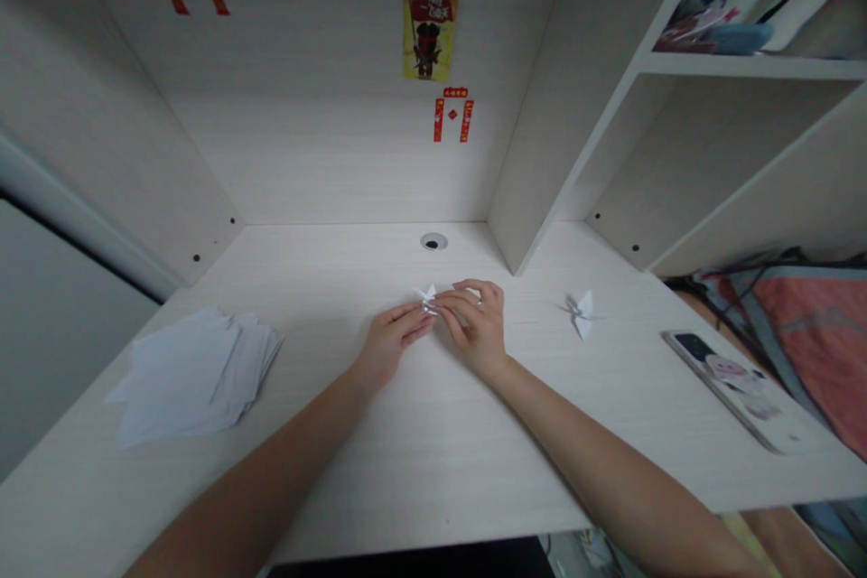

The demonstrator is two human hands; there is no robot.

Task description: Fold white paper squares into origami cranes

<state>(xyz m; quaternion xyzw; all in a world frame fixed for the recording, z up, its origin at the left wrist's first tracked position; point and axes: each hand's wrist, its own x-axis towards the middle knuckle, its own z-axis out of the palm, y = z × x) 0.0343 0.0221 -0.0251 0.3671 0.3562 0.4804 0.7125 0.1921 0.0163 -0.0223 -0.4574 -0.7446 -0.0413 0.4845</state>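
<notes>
Between my two hands is a small folded white paper piece, shaped like an origami crane, held just above the desk. My left hand pinches it from the left, thumb and fingers together. From the right, my right hand grips it with thumb and index finger, and a ring shows on one finger. The fingertips hide part of the paper. To the right of my hands a similar folded paper crane rests on the desk. A loose stack of white paper sheets lies at the left.
On the white desk, a phone in a stickered case lies at the right. A cable hole sits near the back panel. An upright divider stands behind on the right. Beyond the desk's right edge is a red-and-grey cloth.
</notes>
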